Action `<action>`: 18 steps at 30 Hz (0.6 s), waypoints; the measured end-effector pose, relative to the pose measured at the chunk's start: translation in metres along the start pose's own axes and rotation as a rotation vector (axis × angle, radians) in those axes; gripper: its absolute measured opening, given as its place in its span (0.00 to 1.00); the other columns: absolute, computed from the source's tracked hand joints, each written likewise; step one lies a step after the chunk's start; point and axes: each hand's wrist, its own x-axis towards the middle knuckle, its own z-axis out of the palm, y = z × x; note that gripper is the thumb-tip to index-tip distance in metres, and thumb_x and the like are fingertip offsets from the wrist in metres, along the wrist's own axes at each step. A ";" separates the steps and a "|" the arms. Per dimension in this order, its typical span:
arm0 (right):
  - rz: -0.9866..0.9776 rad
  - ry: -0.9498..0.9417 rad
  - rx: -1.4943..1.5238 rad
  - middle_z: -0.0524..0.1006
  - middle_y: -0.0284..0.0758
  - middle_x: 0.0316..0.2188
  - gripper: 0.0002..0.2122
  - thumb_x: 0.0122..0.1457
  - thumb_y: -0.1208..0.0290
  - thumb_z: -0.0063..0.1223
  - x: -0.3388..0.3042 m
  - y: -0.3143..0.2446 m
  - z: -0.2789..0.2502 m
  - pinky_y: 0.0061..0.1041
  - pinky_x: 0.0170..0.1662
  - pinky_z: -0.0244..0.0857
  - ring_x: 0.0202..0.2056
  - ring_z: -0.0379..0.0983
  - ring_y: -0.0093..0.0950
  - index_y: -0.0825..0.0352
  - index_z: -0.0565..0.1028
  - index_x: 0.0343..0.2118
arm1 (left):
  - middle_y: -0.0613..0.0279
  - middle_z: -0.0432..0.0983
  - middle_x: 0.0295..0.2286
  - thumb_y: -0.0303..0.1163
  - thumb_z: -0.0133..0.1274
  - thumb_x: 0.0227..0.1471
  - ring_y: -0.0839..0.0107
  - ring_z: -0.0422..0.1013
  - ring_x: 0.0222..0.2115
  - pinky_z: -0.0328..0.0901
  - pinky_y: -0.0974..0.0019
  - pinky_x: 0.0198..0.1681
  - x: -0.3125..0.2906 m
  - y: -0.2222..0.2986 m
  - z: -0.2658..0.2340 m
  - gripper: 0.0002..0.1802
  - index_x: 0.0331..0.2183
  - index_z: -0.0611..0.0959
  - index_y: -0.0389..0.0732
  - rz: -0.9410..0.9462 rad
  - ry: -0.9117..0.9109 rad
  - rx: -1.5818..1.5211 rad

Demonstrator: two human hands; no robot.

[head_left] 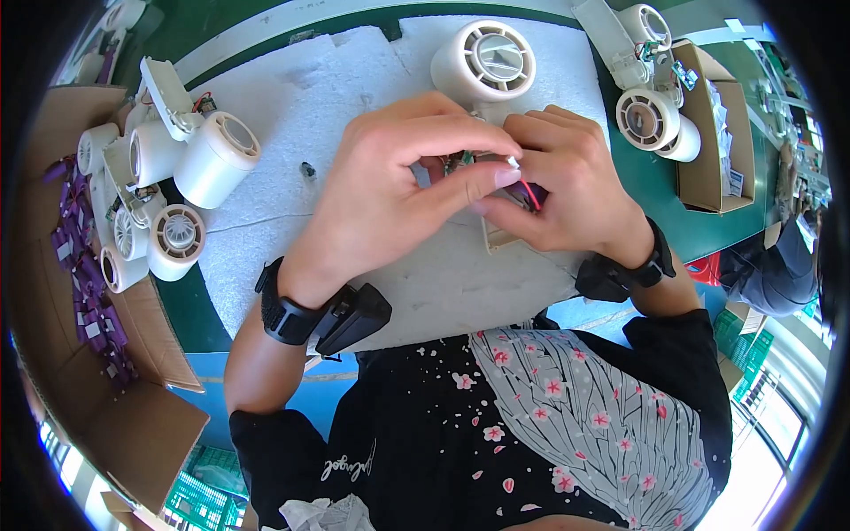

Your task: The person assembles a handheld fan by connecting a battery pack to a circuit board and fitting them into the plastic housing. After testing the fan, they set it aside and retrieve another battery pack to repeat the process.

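At far left stands a cardboard box (pixel 133 442) holding purple packs (pixel 88 301). Beside it, several white fans (pixel 212 159) lie clustered, some with their casings open. Next comes a foam sheet (pixel 266 106) bearing a loose dark bit (pixel 307 169). Over the sheet, the left hand (pixel 381 177) pinches a small white plug (pixel 513 163) between thumb and forefinger. A green circuit board (pixel 456 161) shows under that hand. The fan being worked on (pixel 484 62) lies on the sheet, head beyond the hands, its casing partly hidden beneath them. The right hand (pixel 575 177) is curled around another purple pack (pixel 542 193), beside a red wire (pixel 531 196). At right are more fans (pixel 651 119) and a small carton (pixel 697 188).

Judgement: wiring is in hand, the plug apparently not yet seated. The next move calls for lining it up squarely, without straining the wire.
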 end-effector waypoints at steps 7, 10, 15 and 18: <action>0.232 -0.019 0.306 0.71 0.36 0.23 0.12 0.45 0.69 0.65 0.004 -0.002 -0.015 0.24 0.24 0.58 0.21 0.66 0.27 0.69 0.76 0.29 | 0.64 0.76 0.28 0.27 0.56 0.54 0.77 0.72 0.27 0.67 0.74 0.30 0.000 0.005 -0.001 0.07 0.34 0.80 0.34 -0.300 0.097 -0.312; 0.178 0.049 0.236 0.70 0.35 0.24 0.10 0.47 0.71 0.64 0.001 0.003 -0.012 0.22 0.24 0.57 0.21 0.66 0.26 0.69 0.77 0.31 | 0.63 0.76 0.28 0.27 0.55 0.54 0.77 0.73 0.26 0.67 0.73 0.29 0.001 0.006 -0.002 0.07 0.33 0.80 0.33 -0.345 0.094 -0.367; 0.068 0.110 0.106 0.69 0.33 0.26 0.05 0.51 0.77 0.59 -0.001 0.006 -0.005 0.19 0.24 0.57 0.21 0.65 0.23 0.70 0.78 0.31 | 0.62 0.76 0.27 0.28 0.55 0.54 0.76 0.73 0.26 0.67 0.73 0.30 0.001 0.005 -0.003 0.07 0.33 0.80 0.33 -0.353 0.089 -0.370; 0.115 0.121 0.144 0.68 0.33 0.27 0.04 0.52 0.79 0.58 -0.001 0.002 -0.002 0.19 0.24 0.57 0.22 0.65 0.23 0.71 0.78 0.31 | 0.62 0.76 0.28 0.27 0.56 0.54 0.77 0.73 0.26 0.67 0.74 0.30 0.000 0.004 -0.004 0.07 0.34 0.80 0.33 -0.343 0.088 -0.364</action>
